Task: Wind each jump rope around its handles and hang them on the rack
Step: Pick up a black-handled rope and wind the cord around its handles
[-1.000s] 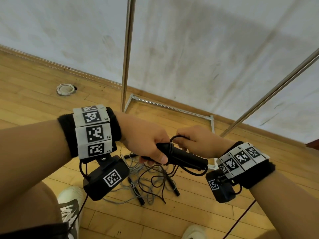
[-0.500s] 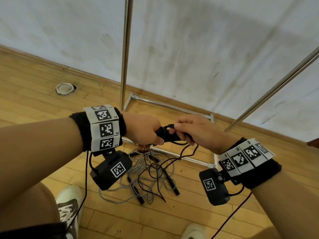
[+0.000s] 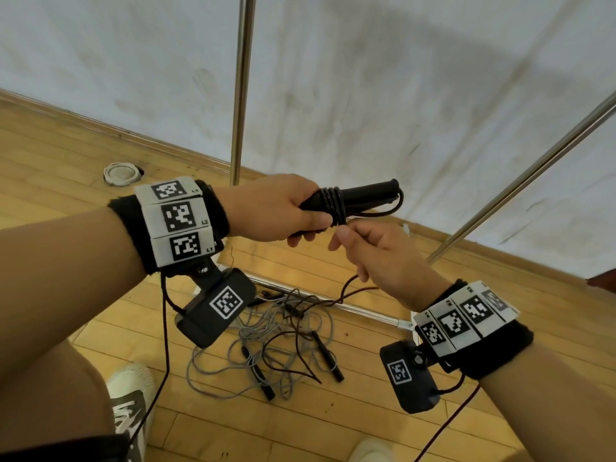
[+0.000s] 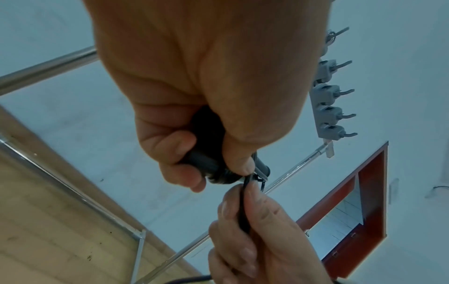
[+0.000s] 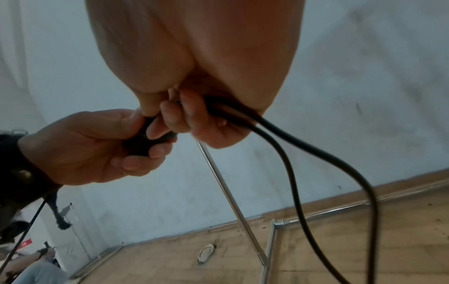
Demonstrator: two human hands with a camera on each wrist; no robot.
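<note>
Head view: my left hand grips the handles; right hand pinches rope. I'd lay each coil tight beside the last.

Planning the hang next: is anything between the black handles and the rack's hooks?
Nothing visible blocks it: the black handles in the left hand face open wall up to the hooks. The cord trails from the right hand.

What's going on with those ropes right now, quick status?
Left hand grips black handles, few coils on. Right hand pinches the black cord, mid-wind. More ropes tangled on floor. Rack pole unobstructed.
</note>
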